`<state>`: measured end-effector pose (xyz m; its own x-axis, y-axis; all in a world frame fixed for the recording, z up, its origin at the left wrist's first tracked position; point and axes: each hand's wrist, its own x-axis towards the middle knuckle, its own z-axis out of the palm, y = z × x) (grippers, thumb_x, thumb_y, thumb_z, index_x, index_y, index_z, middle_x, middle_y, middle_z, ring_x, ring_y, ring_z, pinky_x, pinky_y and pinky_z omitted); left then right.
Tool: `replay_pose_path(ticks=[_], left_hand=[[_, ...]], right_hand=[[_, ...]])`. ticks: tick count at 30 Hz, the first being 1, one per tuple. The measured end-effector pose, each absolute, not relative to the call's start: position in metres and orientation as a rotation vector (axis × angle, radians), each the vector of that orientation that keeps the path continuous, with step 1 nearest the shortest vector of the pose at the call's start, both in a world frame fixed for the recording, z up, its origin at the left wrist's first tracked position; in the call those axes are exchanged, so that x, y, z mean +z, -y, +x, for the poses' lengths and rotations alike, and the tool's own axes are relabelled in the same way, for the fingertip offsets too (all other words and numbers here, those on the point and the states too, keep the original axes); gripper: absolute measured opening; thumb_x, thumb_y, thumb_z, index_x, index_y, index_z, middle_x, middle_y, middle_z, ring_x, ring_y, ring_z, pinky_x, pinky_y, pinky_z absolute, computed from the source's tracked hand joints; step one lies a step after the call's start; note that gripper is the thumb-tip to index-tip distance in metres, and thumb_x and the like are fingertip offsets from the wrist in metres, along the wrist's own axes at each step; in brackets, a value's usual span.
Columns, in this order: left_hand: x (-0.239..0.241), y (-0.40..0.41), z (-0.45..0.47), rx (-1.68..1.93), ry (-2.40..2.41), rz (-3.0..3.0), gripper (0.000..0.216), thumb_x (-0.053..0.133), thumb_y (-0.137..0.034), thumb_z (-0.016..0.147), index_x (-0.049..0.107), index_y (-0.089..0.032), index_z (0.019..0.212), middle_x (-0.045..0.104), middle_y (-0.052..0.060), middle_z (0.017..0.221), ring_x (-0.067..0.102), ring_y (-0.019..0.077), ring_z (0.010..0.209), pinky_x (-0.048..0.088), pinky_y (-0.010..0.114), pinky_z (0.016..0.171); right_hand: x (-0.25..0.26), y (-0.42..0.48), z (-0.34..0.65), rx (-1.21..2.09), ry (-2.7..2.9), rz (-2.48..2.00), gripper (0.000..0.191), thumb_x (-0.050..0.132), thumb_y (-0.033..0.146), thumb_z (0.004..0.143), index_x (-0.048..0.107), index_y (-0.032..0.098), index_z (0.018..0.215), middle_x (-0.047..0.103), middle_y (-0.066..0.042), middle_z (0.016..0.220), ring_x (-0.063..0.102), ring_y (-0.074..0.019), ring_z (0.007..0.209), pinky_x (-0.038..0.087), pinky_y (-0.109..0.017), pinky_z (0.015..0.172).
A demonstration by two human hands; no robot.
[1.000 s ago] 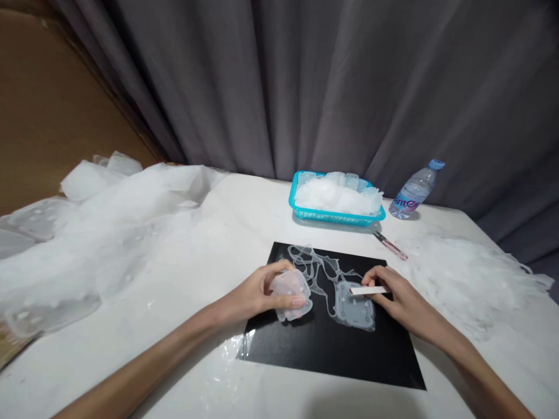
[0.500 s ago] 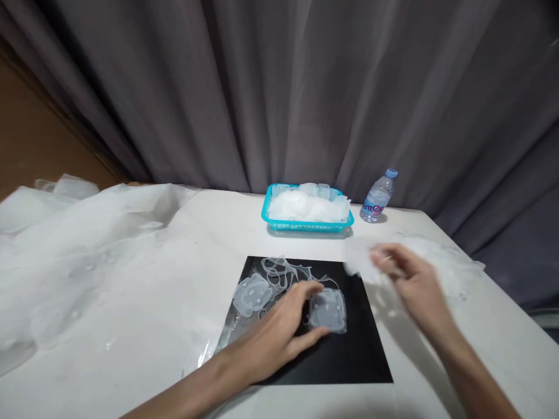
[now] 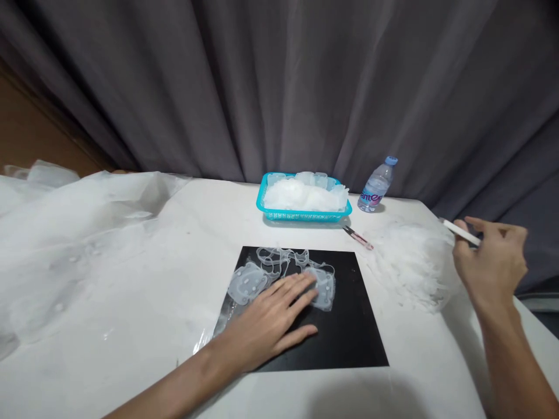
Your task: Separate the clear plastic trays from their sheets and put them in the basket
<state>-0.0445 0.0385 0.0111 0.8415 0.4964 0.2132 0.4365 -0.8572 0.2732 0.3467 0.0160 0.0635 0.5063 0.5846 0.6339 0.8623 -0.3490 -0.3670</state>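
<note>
My left hand [image 3: 279, 314] rests with fingers spread over a black mat [image 3: 349, 331]. Its fingertips touch a translucent, rounded-square plastic piece [image 3: 324, 290] with small holes. A similar translucent piece [image 3: 248, 283] lies at the mat's left side, and thin curled clear strips [image 3: 279, 259] lie along the back of it. On the right, raised above the table, my right hand [image 3: 491, 262] is closed on a white pen-like stick [image 3: 460, 231]; its tip points left and is too blurred to make out. Beneath and left of that hand sits a heap of clear film scraps [image 3: 413, 265].
A turquoise basket [image 3: 305, 216] of white, translucent pieces stands at the back. Near it are a labelled water bottle [image 3: 376, 186] and a small tool with a pinkish handle [image 3: 358, 238]. Crumpled translucent sheeting [image 3: 87, 221] covers the table's left. A grey curtain [image 3: 279, 87] hangs behind.
My right hand has moved right; the pale translucent piece it held is gone from it, and it now grips the white stick. My left fingers have flattened. The pinkish-handled tool has come into view.
</note>
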Motion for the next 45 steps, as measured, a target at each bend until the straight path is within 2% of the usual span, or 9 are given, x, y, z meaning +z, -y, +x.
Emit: replay_pose_path(ticks=[2,4,8,11,15,18,28,39,45], left_hand=[[0.010,-0.028,-0.046,0.411,-0.672,2.833,0.054,0.052,-0.045,0.105,0.048,-0.017,0.151,0.054,0.012,0.153,0.051,0.0286,0.141,0.039,0.045,0.121],[0.007,-0.019,-0.048,0.405,-0.696,2.874,0.056,0.051,-0.043,0.106,0.044,-0.017,0.154,0.056,0.012,0.152,0.055,0.0293,0.138,0.043,0.045,0.117],[-0.001,-0.008,-0.052,0.368,-0.822,2.961,0.056,0.047,-0.044,0.107,0.042,-0.016,0.156,0.051,0.013,0.155,0.058,0.0306,0.134,0.049,0.044,0.109],[-0.005,-0.001,-0.054,0.398,-0.902,2.996,0.055,0.046,-0.042,0.108,0.044,-0.013,0.154,0.052,0.015,0.154,0.059,0.0316,0.133,0.050,0.044,0.106],[-0.003,0.006,-0.059,0.422,-0.883,3.002,0.053,0.048,-0.040,0.107,0.047,-0.013,0.152,0.058,0.016,0.149,0.064,0.0322,0.126,0.052,0.045,0.102],[-0.002,0.010,-0.062,0.431,-0.884,2.993,0.052,0.049,-0.037,0.107,0.047,-0.012,0.152,0.060,0.017,0.146,0.063,0.0329,0.126,0.052,0.045,0.101],[-0.006,0.019,-0.064,0.480,-0.875,2.862,0.056,0.047,-0.039,0.107,0.039,-0.014,0.157,0.055,0.016,0.151,0.060,0.0309,0.132,0.054,0.043,0.105],[0.003,0.016,-0.066,0.409,-0.887,2.629,0.061,0.058,-0.037,0.103,0.038,-0.024,0.159,0.051,0.012,0.156,0.057,0.0323,0.136,0.053,0.051,0.109],[0.007,0.015,-0.065,0.373,-0.887,2.649,0.059,0.055,-0.040,0.104,0.040,-0.022,0.158,0.050,0.012,0.157,0.056,0.0327,0.137,0.052,0.051,0.109]], right_hand=[[0.070,-0.017,0.325,-0.511,1.297,-1.831,0.043,0.038,0.046,0.105,0.073,0.021,0.109,0.057,-0.017,0.108,0.058,-0.0362,0.108,0.046,-0.051,0.089],[0.071,-0.018,0.300,-0.294,1.422,-1.634,0.055,0.026,0.051,0.108,0.073,0.021,0.102,0.060,-0.012,0.105,0.060,-0.0294,0.102,0.046,-0.047,0.093],[0.057,-0.013,0.254,0.454,1.676,-1.478,0.077,0.008,0.070,0.102,0.069,0.024,0.105,0.063,-0.006,0.092,0.062,-0.0224,0.085,0.050,-0.039,0.082],[0.046,-0.008,0.227,0.902,1.821,-1.334,0.060,0.025,0.066,0.105,0.067,0.024,0.105,0.064,-0.002,0.082,0.063,-0.0188,0.078,0.050,-0.034,0.077],[0.037,-0.005,0.204,1.088,1.858,-1.296,0.021,0.060,0.041,0.102,0.067,0.023,0.093,0.067,-0.001,0.093,0.065,-0.0152,0.082,0.050,-0.028,0.076],[0.032,-0.004,0.197,1.216,1.851,-1.251,0.008,0.069,0.031,0.096,0.069,0.023,0.098,0.068,-0.001,0.100,0.067,-0.0147,0.087,0.053,-0.026,0.078],[0.019,-0.001,0.193,1.134,2.008,-1.164,0.006,0.065,0.026,0.099,0.070,0.025,0.097,0.071,-0.002,0.102,0.067,-0.0189,0.099,0.052,-0.032,0.092],[0.019,0.002,0.190,1.057,2.112,-1.158,0.009,0.061,0.030,0.102,0.069,0.026,0.100,0.072,-0.003,0.105,0.067,-0.0203,0.103,0.053,-0.034,0.095],[0.018,0.006,0.181,0.864,2.231,-1.109,0.012,0.052,0.027,0.106,0.064,0.025,0.106,0.071,-0.005,0.106,0.067,-0.0206,0.101,0.054,-0.035,0.092]])
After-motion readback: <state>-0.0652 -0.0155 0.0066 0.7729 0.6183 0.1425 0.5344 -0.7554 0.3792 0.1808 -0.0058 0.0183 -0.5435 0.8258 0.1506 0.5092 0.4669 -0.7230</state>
